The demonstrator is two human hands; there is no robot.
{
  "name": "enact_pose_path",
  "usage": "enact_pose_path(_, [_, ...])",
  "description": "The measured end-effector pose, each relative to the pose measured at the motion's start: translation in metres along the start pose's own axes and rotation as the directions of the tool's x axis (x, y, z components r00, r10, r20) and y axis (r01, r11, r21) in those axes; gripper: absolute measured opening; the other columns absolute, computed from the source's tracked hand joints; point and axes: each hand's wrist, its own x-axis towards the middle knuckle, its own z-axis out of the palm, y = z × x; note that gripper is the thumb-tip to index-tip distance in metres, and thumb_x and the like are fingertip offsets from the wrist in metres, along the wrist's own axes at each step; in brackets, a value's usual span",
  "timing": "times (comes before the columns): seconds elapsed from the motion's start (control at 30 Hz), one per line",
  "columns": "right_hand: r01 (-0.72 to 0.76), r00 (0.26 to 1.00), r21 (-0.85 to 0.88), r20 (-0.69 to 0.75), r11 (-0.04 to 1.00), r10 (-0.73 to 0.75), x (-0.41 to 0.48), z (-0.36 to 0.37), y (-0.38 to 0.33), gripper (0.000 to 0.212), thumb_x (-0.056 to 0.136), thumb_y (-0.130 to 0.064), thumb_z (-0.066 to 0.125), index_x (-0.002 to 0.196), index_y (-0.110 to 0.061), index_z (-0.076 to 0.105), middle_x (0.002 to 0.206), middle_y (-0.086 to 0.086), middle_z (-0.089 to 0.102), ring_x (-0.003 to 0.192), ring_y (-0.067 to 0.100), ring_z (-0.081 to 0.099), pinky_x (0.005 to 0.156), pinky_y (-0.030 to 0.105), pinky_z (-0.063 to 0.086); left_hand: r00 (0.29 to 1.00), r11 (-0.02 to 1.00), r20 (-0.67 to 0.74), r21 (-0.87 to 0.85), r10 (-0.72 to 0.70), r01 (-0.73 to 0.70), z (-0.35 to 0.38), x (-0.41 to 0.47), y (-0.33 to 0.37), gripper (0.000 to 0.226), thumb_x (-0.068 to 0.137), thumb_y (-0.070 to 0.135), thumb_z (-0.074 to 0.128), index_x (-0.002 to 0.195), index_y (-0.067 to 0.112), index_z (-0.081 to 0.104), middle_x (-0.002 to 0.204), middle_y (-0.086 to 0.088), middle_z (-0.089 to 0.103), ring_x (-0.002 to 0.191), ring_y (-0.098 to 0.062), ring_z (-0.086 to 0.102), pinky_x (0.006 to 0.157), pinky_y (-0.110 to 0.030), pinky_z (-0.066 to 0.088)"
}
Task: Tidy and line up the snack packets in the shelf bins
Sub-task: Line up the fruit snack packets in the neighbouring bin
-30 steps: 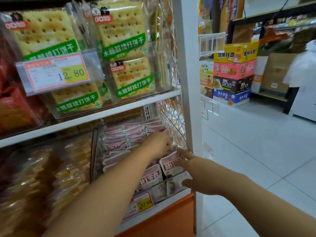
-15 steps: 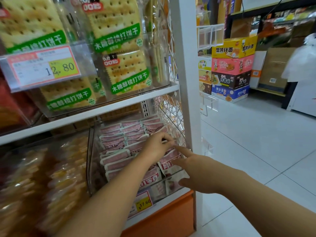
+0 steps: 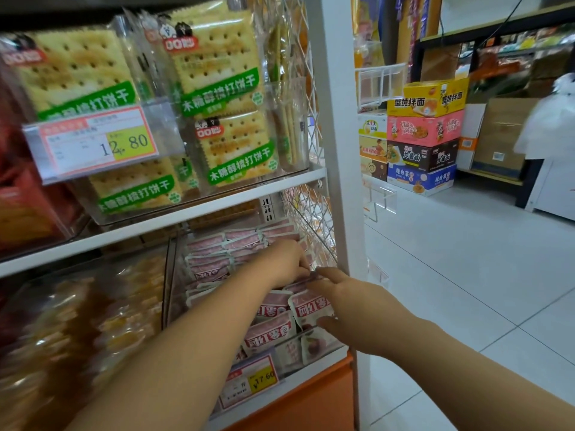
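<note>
Several small pink-and-white snack packets (image 3: 214, 262) fill a clear bin (image 3: 169, 293) on the lower shelf, in rows at the back and looser at the front. My left hand (image 3: 284, 262) reaches into the bin's right side, its fingers pinched on the edge of a packet. My right hand (image 3: 351, 309) comes in from the right, index finger touching the same packet edge and thumb under a front packet (image 3: 311, 307). Whether the right hand grips a packet is hidden by its back.
Cracker packs (image 3: 217, 66) fill a clear bin on the shelf above, behind a price tag (image 3: 99, 141). A white upright post (image 3: 339, 150) and wire mesh (image 3: 311, 219) close the shelf's right side. Stacked cartons (image 3: 424, 132) stand on the tiled aisle floor (image 3: 466, 275).
My left hand has closed its fingers on a packet edge near the bin's right side. My right hand has moved up and in until its fingertip meets the left hand.
</note>
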Motion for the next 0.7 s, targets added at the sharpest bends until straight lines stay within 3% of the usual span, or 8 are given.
enact_pose_path(0.13, [0.020,1.000,0.010,-0.001,1.000,-0.020,0.000,0.000,0.000,0.054,0.093,-0.031,0.052,0.143,-0.030,0.032,0.151,-0.012,0.027,0.113,0.017,0.056,0.090,0.031,0.051,0.999,0.997,-0.019,0.075,-0.026,0.027,0.000,0.004,0.005,0.023,0.095,0.019,0.053,0.105,0.006,0.069,0.101,-0.010,0.065,0.087,-0.022,0.059,0.069,-0.024,0.037])
enact_pose_path(0.23, [0.023,1.000,0.015,0.008,1.000,-0.023,0.000,0.000,0.001,0.055,0.093,-0.032,0.051,0.144,-0.031,0.029,0.150,-0.011,0.030,0.117,0.018,0.054,0.092,0.032,0.050,0.988,0.997,-0.141,-0.047,-0.069,0.063,0.007,0.002,-0.004,0.022,0.097,0.012,0.046,0.089,0.006,0.066,0.097,-0.011,0.063,0.093,-0.027,0.061,0.068,-0.027,0.037])
enact_pose_path(0.33, [0.023,1.000,-0.002,0.011,1.000,-0.023,0.001,0.001,-0.001,0.055,0.093,-0.032,0.051,0.144,-0.030,0.030,0.148,-0.009,0.032,0.115,0.018,0.055,0.090,0.031,0.051,0.975,0.988,-0.190,-0.130,-0.111,0.087,0.013,-0.007,-0.007,0.021,0.099,0.016,0.045,0.100,0.008,0.064,0.105,-0.010,0.063,0.093,-0.022,0.058,0.075,-0.029,0.041])
enact_pose_path(0.43, [0.027,0.999,-0.015,0.022,1.000,-0.026,0.003,0.002,-0.001,0.053,0.093,-0.031,0.051,0.142,-0.029,0.033,0.146,-0.008,0.034,0.113,0.019,0.055,0.088,0.030,0.052,0.980,0.978,-0.162,-0.190,-0.116,0.085,0.018,-0.009,-0.009,0.020,0.100,0.018,0.043,0.107,0.011,0.061,0.108,-0.007,0.062,0.092,-0.019,0.055,0.077,-0.029,0.041])
enact_pose_path(0.6, [0.024,1.000,-0.009,0.014,1.000,-0.024,0.005,0.002,-0.004,0.053,0.092,-0.028,0.053,0.142,-0.031,0.034,0.148,-0.009,0.032,0.114,0.018,0.055,0.087,0.029,0.051,0.998,0.958,0.013,-0.280,-0.056,0.057,0.028,-0.009,-0.015,0.017,0.100,0.020,0.043,0.104,0.014,0.059,0.102,-0.004,0.060,0.092,-0.017,0.054,0.077,-0.029,0.040])
enact_pose_path(0.7, [0.019,1.000,-0.015,0.020,1.000,-0.019,0.006,0.002,-0.003,0.053,0.092,-0.030,0.053,0.142,-0.030,0.034,0.147,-0.008,0.033,0.112,0.018,0.056,0.088,0.029,0.052,1.000,0.921,-0.025,-0.388,-0.015,0.004,0.022,-0.009,-0.014,0.018,0.099,0.021,0.048,0.108,0.015,0.062,0.110,-0.001,0.064,0.097,-0.014,0.058,0.074,-0.024,0.043])
